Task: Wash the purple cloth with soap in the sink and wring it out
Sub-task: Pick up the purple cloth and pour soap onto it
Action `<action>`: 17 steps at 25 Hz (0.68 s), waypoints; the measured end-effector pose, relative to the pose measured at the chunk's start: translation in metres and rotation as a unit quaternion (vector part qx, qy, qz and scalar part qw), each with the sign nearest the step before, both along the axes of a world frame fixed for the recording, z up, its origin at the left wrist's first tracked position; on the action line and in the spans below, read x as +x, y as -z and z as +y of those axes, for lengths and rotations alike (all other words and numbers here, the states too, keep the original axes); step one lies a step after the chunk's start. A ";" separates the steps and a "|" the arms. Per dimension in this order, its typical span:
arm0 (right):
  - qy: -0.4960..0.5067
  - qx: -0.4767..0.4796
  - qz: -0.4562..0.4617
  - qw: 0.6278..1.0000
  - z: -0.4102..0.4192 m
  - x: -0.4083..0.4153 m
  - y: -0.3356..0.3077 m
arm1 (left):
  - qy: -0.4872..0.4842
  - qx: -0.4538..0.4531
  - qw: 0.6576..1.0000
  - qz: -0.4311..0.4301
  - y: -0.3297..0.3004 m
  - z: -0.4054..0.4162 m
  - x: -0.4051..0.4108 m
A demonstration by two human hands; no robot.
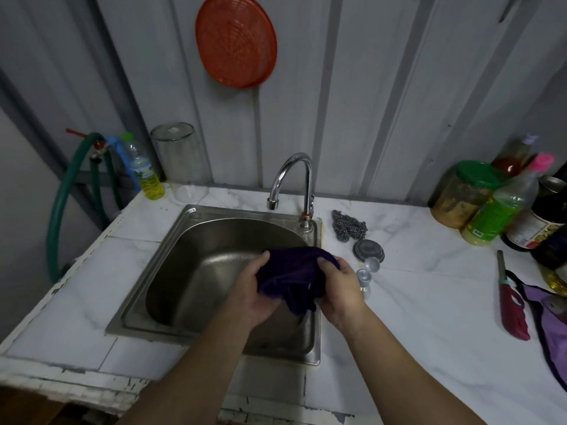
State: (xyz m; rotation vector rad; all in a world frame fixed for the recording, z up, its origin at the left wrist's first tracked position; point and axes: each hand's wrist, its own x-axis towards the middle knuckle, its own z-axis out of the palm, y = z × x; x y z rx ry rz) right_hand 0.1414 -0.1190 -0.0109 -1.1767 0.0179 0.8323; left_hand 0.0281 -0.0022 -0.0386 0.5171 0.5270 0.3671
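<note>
The dark purple cloth (293, 276) is bunched between both hands above the right half of the steel sink (196, 271). My left hand (253, 294) grips its left side with the thumb over the top. My right hand (340, 294) grips its right side, fingers curled into the fabric. A corner of the cloth hangs down between the hands. The chrome tap (291, 179) stands behind the sink, and no water shows at its spout. A bottle of yellow liquid (144, 170) stands at the back left of the counter.
A steel scourer (349, 225), a metal lid (368, 250) and two small silver caps (366, 271) lie right of the sink. Jars and bottles (497, 207) crowd the back right. A red lighter (511, 302) and purple fabric (549, 320) lie at the right edge. A green hose (61, 210) hangs left.
</note>
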 end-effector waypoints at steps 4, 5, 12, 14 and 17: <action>0.002 0.036 0.061 0.998 0.009 -0.001 -0.007 | -0.037 -0.024 0.997 -0.063 -0.006 -0.004 -0.004; -0.001 0.036 0.068 0.997 0.012 -0.002 -0.008 | -0.050 -0.028 0.995 -0.076 -0.007 -0.006 -0.007; -0.035 0.037 0.031 0.998 0.022 -0.019 -0.010 | -0.059 0.037 0.998 0.011 -0.024 -0.013 -0.014; -0.049 0.020 0.008 0.999 0.023 -0.021 -0.006 | -0.080 0.040 0.996 0.029 -0.021 -0.009 -0.020; -0.059 -0.036 -0.048 0.996 0.023 -0.019 0.006 | -0.097 0.013 0.995 0.027 -0.012 -0.002 -0.023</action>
